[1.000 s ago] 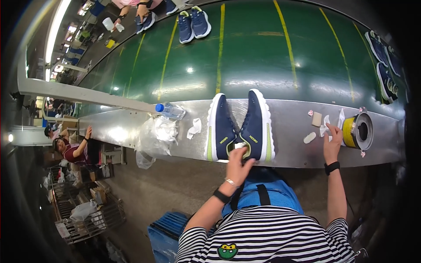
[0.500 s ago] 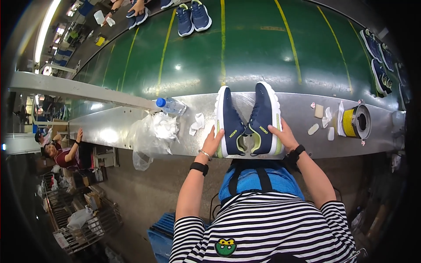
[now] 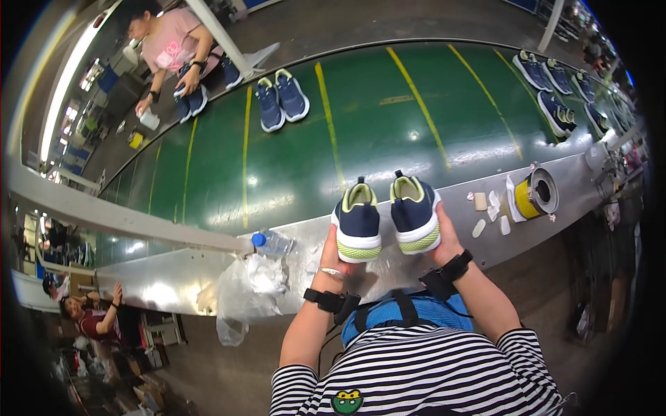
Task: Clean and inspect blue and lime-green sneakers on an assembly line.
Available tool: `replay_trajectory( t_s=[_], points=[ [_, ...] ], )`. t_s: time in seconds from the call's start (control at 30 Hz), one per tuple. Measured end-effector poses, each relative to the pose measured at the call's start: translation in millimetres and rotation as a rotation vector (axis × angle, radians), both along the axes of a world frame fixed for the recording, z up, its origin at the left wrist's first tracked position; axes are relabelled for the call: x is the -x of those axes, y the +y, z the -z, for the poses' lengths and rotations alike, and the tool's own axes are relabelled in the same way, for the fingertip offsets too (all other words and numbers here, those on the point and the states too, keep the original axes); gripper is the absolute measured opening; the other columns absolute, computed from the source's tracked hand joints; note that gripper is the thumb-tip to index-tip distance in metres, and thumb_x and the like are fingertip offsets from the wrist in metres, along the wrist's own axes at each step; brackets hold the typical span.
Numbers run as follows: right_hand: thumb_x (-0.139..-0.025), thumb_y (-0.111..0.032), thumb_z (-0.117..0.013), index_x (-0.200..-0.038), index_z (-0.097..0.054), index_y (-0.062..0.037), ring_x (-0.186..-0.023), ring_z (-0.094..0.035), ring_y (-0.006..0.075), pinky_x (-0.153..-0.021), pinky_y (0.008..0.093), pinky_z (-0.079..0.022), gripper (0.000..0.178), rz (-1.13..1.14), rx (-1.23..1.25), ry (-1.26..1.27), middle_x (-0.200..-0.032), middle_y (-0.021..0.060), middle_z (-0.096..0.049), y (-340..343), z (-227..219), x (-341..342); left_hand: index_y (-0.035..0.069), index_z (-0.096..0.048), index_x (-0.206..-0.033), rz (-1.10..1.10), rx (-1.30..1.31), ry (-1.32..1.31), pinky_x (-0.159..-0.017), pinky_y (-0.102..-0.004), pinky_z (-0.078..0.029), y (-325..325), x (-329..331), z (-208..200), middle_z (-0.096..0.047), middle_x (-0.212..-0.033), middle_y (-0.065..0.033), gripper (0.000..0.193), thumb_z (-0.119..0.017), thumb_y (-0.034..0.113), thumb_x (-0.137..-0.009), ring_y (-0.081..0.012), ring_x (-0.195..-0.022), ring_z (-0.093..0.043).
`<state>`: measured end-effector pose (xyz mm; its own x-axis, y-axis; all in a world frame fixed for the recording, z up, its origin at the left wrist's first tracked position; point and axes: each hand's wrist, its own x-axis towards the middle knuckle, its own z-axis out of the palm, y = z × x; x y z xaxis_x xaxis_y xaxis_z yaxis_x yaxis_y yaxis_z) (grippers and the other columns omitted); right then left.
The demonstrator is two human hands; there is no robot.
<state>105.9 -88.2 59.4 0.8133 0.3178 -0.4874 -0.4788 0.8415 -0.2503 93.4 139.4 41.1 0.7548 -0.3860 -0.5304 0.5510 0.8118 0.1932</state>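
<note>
A pair of navy sneakers with white soles and lime-green linings is held up over the metal ledge, heels turned toward me. My left hand (image 3: 331, 254) grips the left sneaker (image 3: 359, 223) along its outer side and underneath. Round the outer side of the right sneaker (image 3: 415, 216), my right hand (image 3: 448, 238) is closed. A small gap separates the two shoes. Their toes are hidden behind the heels, and most of my fingertips are out of sight beneath the soles.
Beyond the metal ledge (image 3: 182, 270) runs a green conveyor belt (image 3: 284, 177) carrying more sneakers (image 3: 282, 100). Left of me are a water bottle (image 3: 272, 243) and crumpled plastic (image 3: 243, 298); a tin (image 3: 535, 194) stands right. A co-worker (image 3: 173, 41) handles shoes across the belt.
Both sneakers have been lifted off the ledge and tilted, so their heels now face me instead of their uppers lying flat. The view has shifted, showing more of the co-worker across the belt.
</note>
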Motion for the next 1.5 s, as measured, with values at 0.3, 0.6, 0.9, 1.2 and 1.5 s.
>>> replay_trajectory(
  t_s=[0.3,0.6,0.9,1.2,1.5],
  points=[
    [-0.091,-0.05,-0.019,-0.125,-0.04,-0.0111,-0.112,-0.047,0.0253,-0.095,0.0422,-0.038,0.056,-0.065,-0.104,0.037,-0.124,0.0075,-0.047,16.0,-17.2,-14.4,0.011,-0.042,-0.124,0.018,0.12,-0.048,-0.092,-0.0516,-0.037,-12.2,-12.4,-6.1,-0.049,-0.12,-0.0124,0.054,-0.025,0.05,-0.09,-0.0348,-0.108,-0.048],
    [-0.088,-0.031,-0.046,-0.128,-0.031,0.0003,-0.111,-0.045,0.0211,-0.094,0.0313,-0.035,0.053,-0.286,0.584,-0.021,-0.121,0.0122,-0.046,-25.3,53.4,13.8,-0.002,-0.031,-0.126,0.032,-0.693,-0.106,-0.088,-0.0331,-0.041,-22.8,37.6,61.2,-0.053,-0.113,-0.0125,0.054,-0.049,0.032,-0.087,-0.0219,-0.103,-0.052],
    [-0.07,0.003,-0.051,-0.117,-0.044,-0.0007,-0.092,-0.055,0.0153,-0.083,0.0285,-0.043,0.047,-0.364,0.571,-0.123,-0.103,0.0076,-0.054,-28.3,58.6,9.2,-0.007,-0.049,-0.107,0.253,-0.929,-0.068,-0.069,-0.0299,-0.048,4.9,36.5,74.1,-0.06,-0.094,-0.0123,0.039,-0.053,-0.001,-0.069,-0.021,-0.08,-0.059],
    [-0.077,-0.004,-0.05,-0.112,-0.048,-0.0002,-0.085,-0.059,0.0167,-0.074,0.0275,-0.049,0.035,-0.479,0.516,-0.046,-0.102,0.0097,-0.057,-46.8,54.2,15.8,-0.007,-0.051,-0.107,0.322,-0.796,-0.128,-0.079,-0.0289,-0.047,18.0,47.3,63.5,-0.059,-0.103,-0.015,0.033,-0.042,0.005,-0.078,-0.0235,-0.09,-0.059],
    [-0.085,-0.007,-0.045,-0.122,-0.04,-0.0002,-0.096,-0.056,0.0177,-0.083,0.028,-0.046,0.038,-0.506,0.516,-0.095,-0.113,0.0121,-0.053,-43.6,45.6,9.9,-0.009,-0.049,-0.11,0.318,-0.823,-0.149,-0.081,-0.0287,-0.047,19.2,39.5,60.2,-0.057,-0.106,-0.0173,0.036,-0.04,0.007,-0.079,-0.0243,-0.094,-0.058]
  ],
)
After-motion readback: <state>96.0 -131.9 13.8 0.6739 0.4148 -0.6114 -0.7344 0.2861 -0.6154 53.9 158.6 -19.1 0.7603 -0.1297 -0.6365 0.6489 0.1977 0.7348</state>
